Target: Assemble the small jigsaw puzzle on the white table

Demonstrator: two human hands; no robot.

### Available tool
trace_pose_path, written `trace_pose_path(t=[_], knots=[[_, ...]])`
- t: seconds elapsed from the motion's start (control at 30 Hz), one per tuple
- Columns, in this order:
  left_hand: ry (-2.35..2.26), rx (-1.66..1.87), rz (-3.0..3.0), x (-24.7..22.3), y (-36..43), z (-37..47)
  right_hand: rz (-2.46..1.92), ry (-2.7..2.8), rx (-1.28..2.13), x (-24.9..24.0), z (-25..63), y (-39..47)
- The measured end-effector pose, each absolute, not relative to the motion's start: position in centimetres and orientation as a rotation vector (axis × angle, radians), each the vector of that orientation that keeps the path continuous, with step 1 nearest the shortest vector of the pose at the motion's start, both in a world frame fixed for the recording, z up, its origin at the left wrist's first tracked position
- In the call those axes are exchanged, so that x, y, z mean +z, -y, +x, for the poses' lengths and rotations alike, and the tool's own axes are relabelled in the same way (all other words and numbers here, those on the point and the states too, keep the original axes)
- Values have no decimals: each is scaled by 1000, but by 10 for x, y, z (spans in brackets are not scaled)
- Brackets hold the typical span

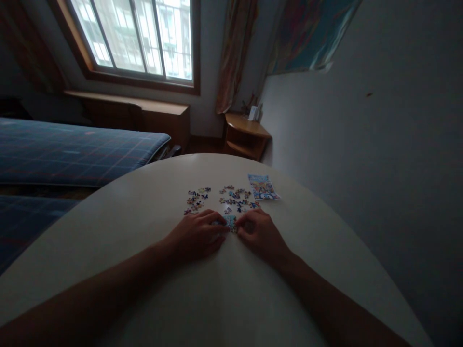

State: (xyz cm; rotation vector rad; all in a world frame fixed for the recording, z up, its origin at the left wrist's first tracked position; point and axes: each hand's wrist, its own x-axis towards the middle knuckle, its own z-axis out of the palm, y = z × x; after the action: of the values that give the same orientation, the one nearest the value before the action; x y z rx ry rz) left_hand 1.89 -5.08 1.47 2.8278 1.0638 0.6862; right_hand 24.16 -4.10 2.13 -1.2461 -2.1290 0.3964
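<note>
A small joined jigsaw section [231, 222], mostly light blue, lies flat on the table between my two hands. My left hand [200, 234] is closed with bent fingers at its left side, covering part of it. On the other side my right hand [259, 235] is closed, thumb and fingertips at the section's right edge; whether they hold a separate piece is too small to tell. Just beyond my hands, loose jigsaw pieces lie in a left group [195, 198] and a right group [236, 198]. A printed picture packet [263, 187] rests behind my right hand.
The white table [144, 207] has a rounded far edge. To its left is a mattress with a blue checked cover [72, 149]. A wooden corner stand [248, 125] is beyond the table, and a pale wall [325, 140] runs along the right.
</note>
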Motion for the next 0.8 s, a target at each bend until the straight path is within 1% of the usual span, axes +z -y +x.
trace_pose_path(t=[0.27, 0.8], knots=[[-1029, 736, 2849, 17, 52, 19, -1220, 2220, 260, 20, 239, 45], [-1004, 764, 2872, 16, 52, 18, -1337, 2229, 203, 22, 237, 49]])
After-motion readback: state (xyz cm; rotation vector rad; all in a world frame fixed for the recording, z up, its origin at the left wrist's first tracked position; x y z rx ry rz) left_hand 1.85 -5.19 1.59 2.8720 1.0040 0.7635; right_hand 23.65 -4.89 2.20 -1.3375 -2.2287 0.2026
